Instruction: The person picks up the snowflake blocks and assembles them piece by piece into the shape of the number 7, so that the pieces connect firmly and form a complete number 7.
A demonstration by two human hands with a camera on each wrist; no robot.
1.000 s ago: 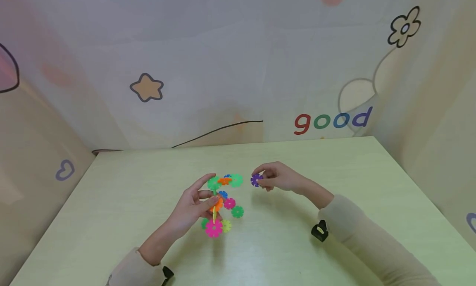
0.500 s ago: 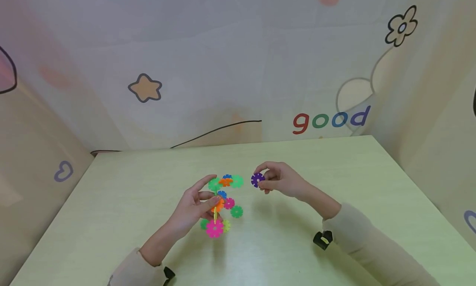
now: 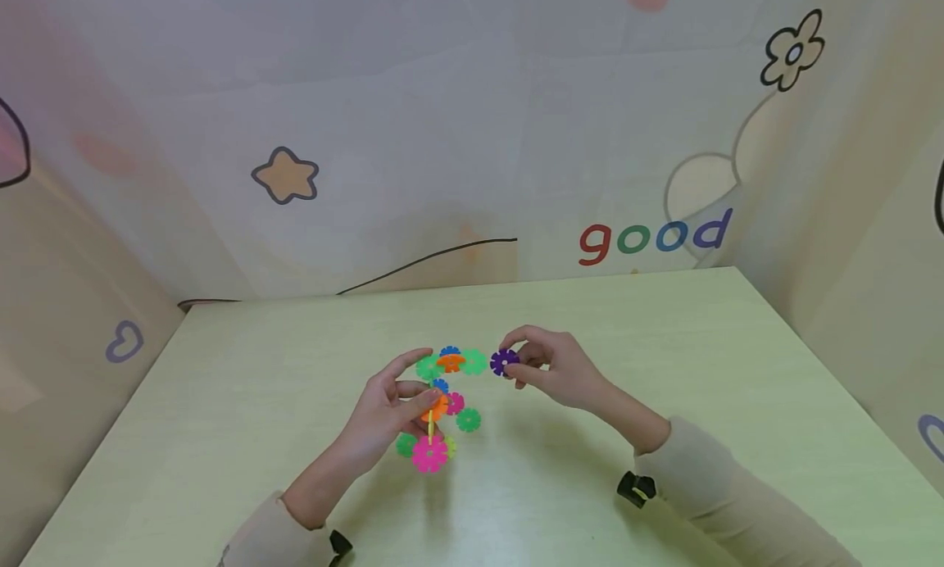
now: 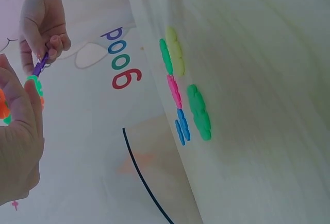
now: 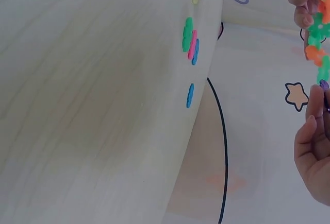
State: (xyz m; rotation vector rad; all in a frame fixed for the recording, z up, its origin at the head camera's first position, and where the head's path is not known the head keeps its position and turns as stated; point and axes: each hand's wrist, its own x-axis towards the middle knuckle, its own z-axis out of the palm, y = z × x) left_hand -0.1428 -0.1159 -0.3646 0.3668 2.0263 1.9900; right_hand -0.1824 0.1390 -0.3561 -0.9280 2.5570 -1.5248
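My left hand [image 3: 394, 411] holds a joined string of notched plastic snowflake discs, its thumb on an orange disc [image 3: 437, 408]. A large pink disc [image 3: 430, 455] forms the low end, below a yellow disc seen edge-on. At the top, a green disc [image 3: 429, 365] links through another orange disc [image 3: 451, 361] to a pale green end disc [image 3: 474, 361]. Between thumb and fingers my right hand [image 3: 555, 365] pinches a purple disc [image 3: 505, 362]. In the left wrist view, the purple disc [image 4: 40, 65] meets the end disc's edge; whether their notches engage, I cannot tell.
Loose discs lie on the pale table [image 3: 243, 419]: a blue disc [image 3: 450, 351], a second blue disc [image 3: 440, 385], a small pink disc [image 3: 456, 403], and several green or lime ones, including a green disc [image 3: 468, 420]. A printed cloth wall [image 3: 413, 174] closes off the back.
My right hand has brought the purple disc slightly left and down, closer to the pale green end disc. The left hand has shifted slightly right, still holding the string.
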